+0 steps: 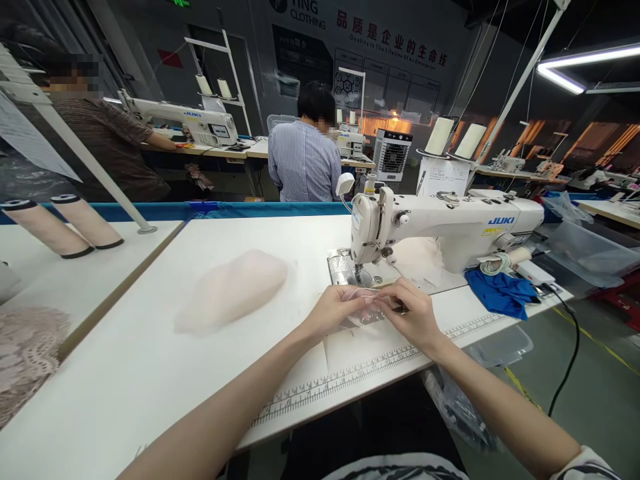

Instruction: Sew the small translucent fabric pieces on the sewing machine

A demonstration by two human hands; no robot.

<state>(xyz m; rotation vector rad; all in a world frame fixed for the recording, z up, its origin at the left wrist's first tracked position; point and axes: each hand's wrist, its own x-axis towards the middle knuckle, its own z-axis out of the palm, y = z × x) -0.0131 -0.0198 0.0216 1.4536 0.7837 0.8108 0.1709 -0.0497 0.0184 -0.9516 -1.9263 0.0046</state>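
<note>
In the head view, my left hand point(336, 309) and my right hand point(411, 313) meet in front of the sewing machine point(450, 223), fingers pinched on a small piece of pale, sheer fabric point(367, 308). The fabric spans the gap between the fingertips, just below the needle area and metal plate point(344, 268). Something small and dark shows by my right fingers, too small to name. To the left on the white table point(200, 373) lies a pale pink fabric piece point(245, 287). More pale fabric point(417, 255) lies under the machine's arm.
A blue cloth point(505, 293) and a coiled cord point(495, 264) lie at the right. Thread cones point(87, 223) and lace point(30, 353) are at the left. Thread spools point(440, 136) stand behind the machine. Two people point(305, 160) sit at other machines beyond the table's back edge.
</note>
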